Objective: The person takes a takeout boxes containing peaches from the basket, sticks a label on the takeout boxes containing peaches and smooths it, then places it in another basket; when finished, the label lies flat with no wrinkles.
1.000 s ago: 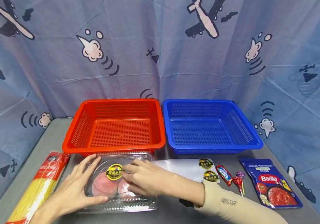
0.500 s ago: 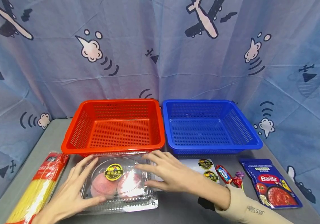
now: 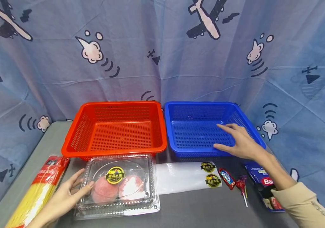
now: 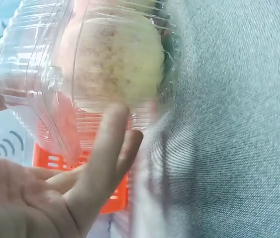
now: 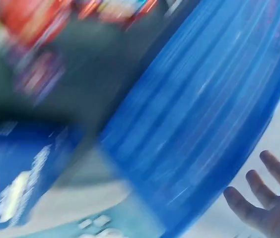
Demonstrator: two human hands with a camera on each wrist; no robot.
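Observation:
A clear plastic clamshell box (image 3: 151, 202) holds pinkish round fruits (image 3: 103, 189), with a black and yellow round sticker (image 3: 115, 175) on its lid. It sits in front of the red basket (image 3: 116, 153). My left hand (image 3: 65, 193) is at the box's left side, thumb over the edge. In the left wrist view its extended fingers lie along the clear wall (image 4: 31, 64); firm contact cannot be told. Above the front right of the blue basket (image 3: 196, 152) hovers my right hand (image 3: 240, 144), holding nothing. Its fingers are spread in the right wrist view, which is blurred.
A white sheet (image 3: 179, 179) bears two more round stickers (image 3: 213, 180). Right of it lie a wrapped candy (image 3: 226, 178) and lollipops (image 3: 241, 184). A blue Barilla pouch (image 3: 256, 172) is partly hidden by the right arm. A noodle pack (image 3: 40, 186) lies at the left.
My right hand has lifted off the box lid and swept right to above the blue basket. The left hand has shifted slightly down and left along the box's side.

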